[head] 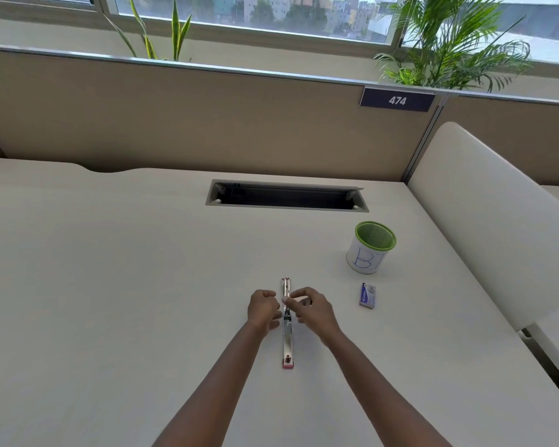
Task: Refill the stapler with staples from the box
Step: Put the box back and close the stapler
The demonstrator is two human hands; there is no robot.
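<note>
The stapler [287,341] lies opened out flat on the desk, a long metal strip with pink ends, pointing away from me. My left hand [263,307] is curled against its left side near the hinge, thumb and fingers touching it. My right hand [311,309] pinches a small pale strip of staples [297,298] right over the far half of the stapler. The blue and white staple box [367,295] lies on the desk to the right of my right hand, apart from it.
A green-rimmed mesh pen cup [371,248] wrapped in white paper stands behind the box. A dark cable slot [286,198] is cut into the desk [110,285] farther back. A beige partition [207,124] closes the rear; a white side panel [497,237] runs along the right.
</note>
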